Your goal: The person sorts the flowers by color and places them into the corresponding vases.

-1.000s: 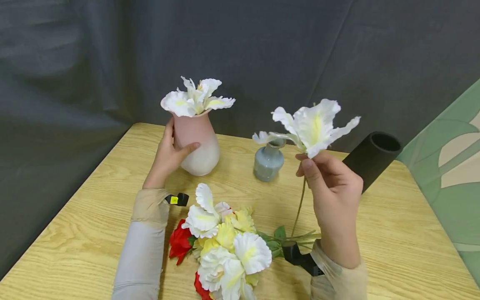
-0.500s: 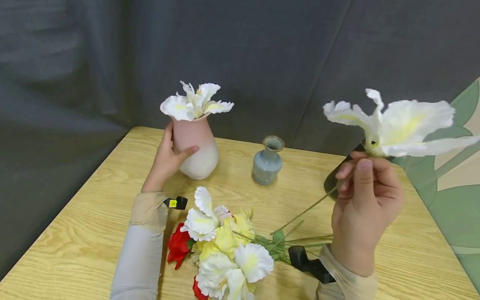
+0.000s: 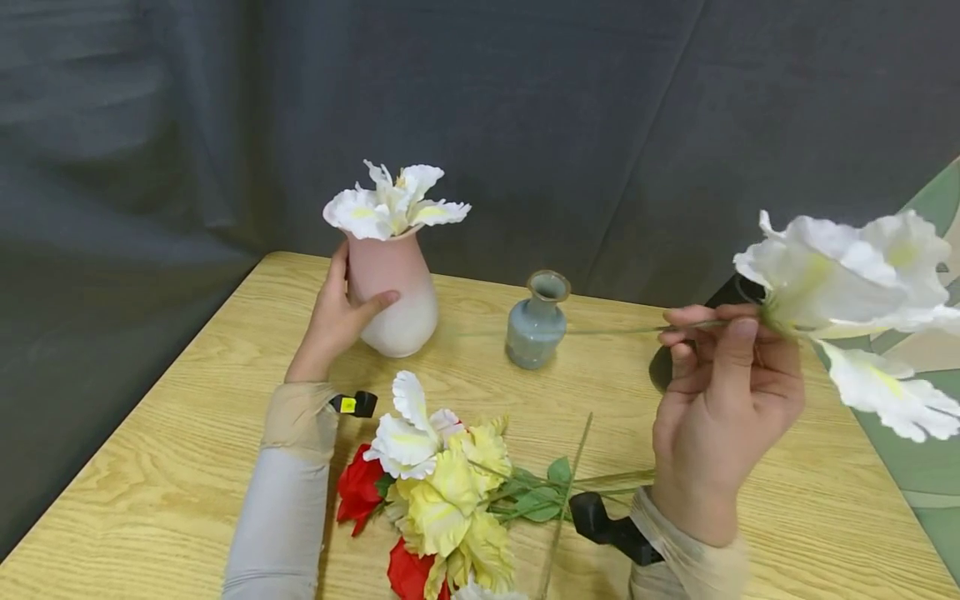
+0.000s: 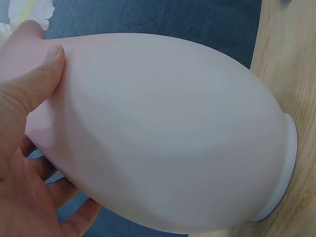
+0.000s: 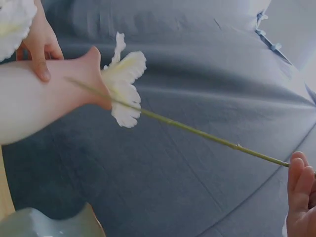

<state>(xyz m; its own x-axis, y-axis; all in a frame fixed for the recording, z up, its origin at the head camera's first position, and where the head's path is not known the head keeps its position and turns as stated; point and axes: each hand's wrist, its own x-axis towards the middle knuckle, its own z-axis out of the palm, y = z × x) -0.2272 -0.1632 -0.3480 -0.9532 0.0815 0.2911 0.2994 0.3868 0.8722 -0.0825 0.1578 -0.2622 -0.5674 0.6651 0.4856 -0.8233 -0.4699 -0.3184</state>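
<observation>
We have the left grip (image 3: 327, 323) curled round a smooth, round-bellied vase fading from pink to white (image 3: 401, 304), thumb across its front, and just above that hold a ruffled white bloom with yellow streaks (image 3: 392, 204) sits in the flared mouth. Over on the other side, we see the right grip (image 3: 720, 408) pinching a large white flower with yellow-tinted petals (image 3: 840, 271) just below its head! The petals spread to the right of the fingers, and a long, thin green stem (image 5: 207, 134) runs leftward from them. Between the two grips, apart from both, we spot a small, glazed, pale blue vase with a brown rim (image 3: 534, 332), upright on the wood-grain surface (image 3: 187, 442). A black cylinder (image 3: 662, 369) is partly hidden behind the right grip. Nearer to us than either grip lies a heap of ruffled yellow flowers (image 3: 446, 500), with red flowers (image 3: 360, 483) at its left.
</observation>
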